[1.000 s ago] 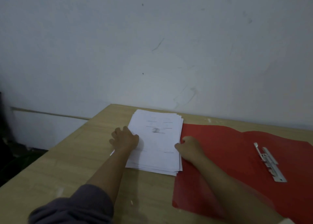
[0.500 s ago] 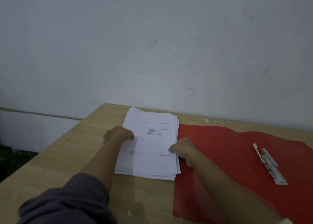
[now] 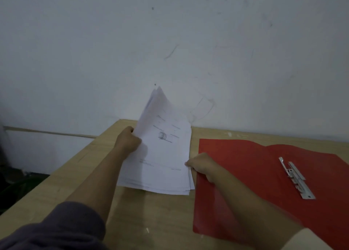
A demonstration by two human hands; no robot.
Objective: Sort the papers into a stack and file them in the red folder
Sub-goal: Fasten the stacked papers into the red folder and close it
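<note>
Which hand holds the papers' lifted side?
The left hand grips the papers at their lifted edge; the right hand pinches the low edge by the red folder.

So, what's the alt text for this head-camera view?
The left hand and right hand grip a stack of white papers by its sides, far end tilted up off a wooden table. An open red folder with a metal fastener lies to its right.

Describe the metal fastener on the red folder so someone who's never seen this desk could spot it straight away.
Start at the light wooden table against the white wall; an open red folder lies flat on its right side. On the folder's right half sits a slim silver metal fastener strip, lying diagonally. It is the only shiny metal thing there.
</note>
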